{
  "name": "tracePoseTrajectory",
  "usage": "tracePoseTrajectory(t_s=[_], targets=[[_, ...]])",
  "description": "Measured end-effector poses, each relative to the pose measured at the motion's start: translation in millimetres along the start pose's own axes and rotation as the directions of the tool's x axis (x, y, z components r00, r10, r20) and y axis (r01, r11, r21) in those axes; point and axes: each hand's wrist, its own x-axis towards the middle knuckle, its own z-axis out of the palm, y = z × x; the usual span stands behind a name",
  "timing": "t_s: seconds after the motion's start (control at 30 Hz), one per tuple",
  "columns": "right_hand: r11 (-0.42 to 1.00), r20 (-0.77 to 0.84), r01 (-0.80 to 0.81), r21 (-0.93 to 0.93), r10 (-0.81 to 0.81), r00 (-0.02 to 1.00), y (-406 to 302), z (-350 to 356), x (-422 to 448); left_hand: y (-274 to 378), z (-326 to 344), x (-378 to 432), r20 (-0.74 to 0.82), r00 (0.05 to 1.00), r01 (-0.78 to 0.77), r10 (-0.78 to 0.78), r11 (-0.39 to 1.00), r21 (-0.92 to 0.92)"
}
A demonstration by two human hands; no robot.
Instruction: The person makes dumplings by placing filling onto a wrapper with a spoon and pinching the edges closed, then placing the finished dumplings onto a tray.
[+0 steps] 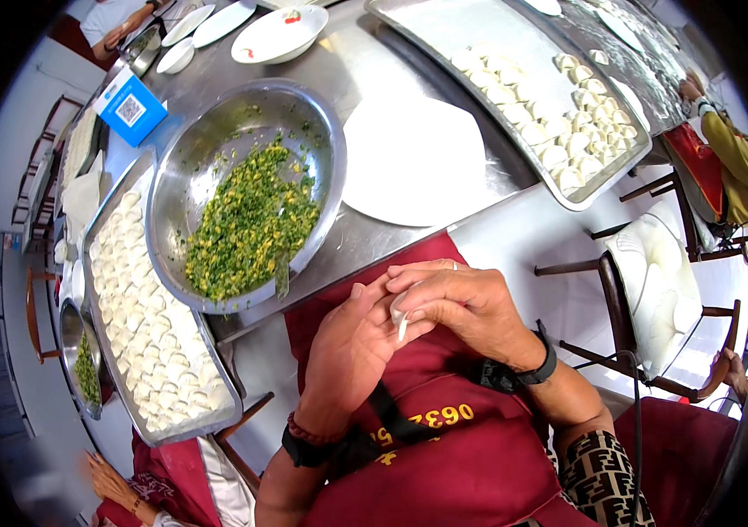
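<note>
In front of my maroon apron, I hold a small folded dumpling point(400, 317) between both hands. My right hand point(463, 306) pinches its edge with thumb and fingers and partly covers it. My left hand point(354, 346) has its palm turned up, and its fingers support the dumpling from the other side. Just beyond my hands, a large steel bowl point(332, 217) stands on the metal table. Inside lies chopped green and yellow filling point(252, 224), and a flat strip-like utensil point(282, 277) leans at the near rim.
A flat white board or plate point(413, 161) lies right of the bowl. Metal trays of dumplings stand left point(232, 418) and right point(413, 20). Behind are a white oval bowl point(278, 36) and a blue stand point(133, 109) with a printed code. Other people's hands show at the edges.
</note>
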Motion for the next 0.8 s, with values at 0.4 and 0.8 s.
tracePoseTrajectory(t_s=[0.4, 0.8], targets=[[0.932, -0.164, -0.212, -0.294, 0.17, 0.972, -27.3, -113.6, 102.9, 12.7, -10.7, 51.5, -0.092, 0.822, -0.315, 0.563, 0.582, 0.75], [0.838, -0.182, -0.283, -0.466, 0.222, 0.958, 26.3, -221.3, 229.5, 9.9, -35.1, 64.4, -0.037, 0.797, -0.356, 0.603, 0.518, 0.778]])
